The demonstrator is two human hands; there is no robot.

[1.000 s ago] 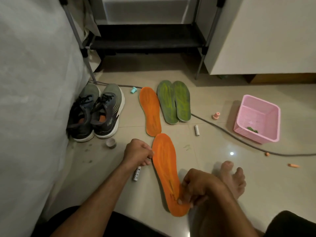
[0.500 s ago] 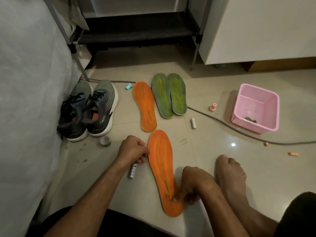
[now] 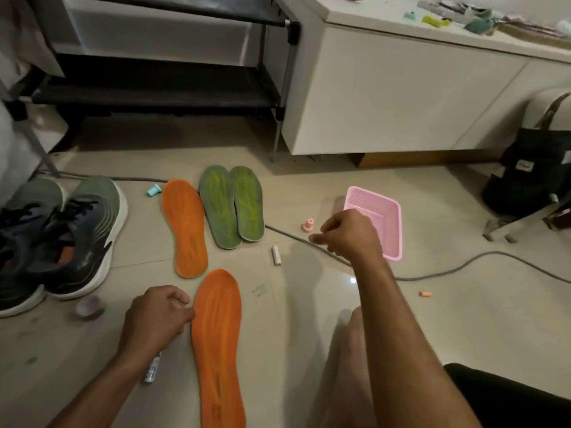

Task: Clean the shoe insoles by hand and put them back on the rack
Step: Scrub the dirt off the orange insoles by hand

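Lying on tiles — two orange insoles, two green insoles; left hand curled, right hand pinching air.

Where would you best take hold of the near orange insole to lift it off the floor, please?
Probably at the narrow waist of the near orange insole, pinching its thin right edge from the right: it lies flat, and the left hand already rests against its left edge. The right hand hovers free.

A single head-worn camera looks forward and down, close over the floor, toward the rack.
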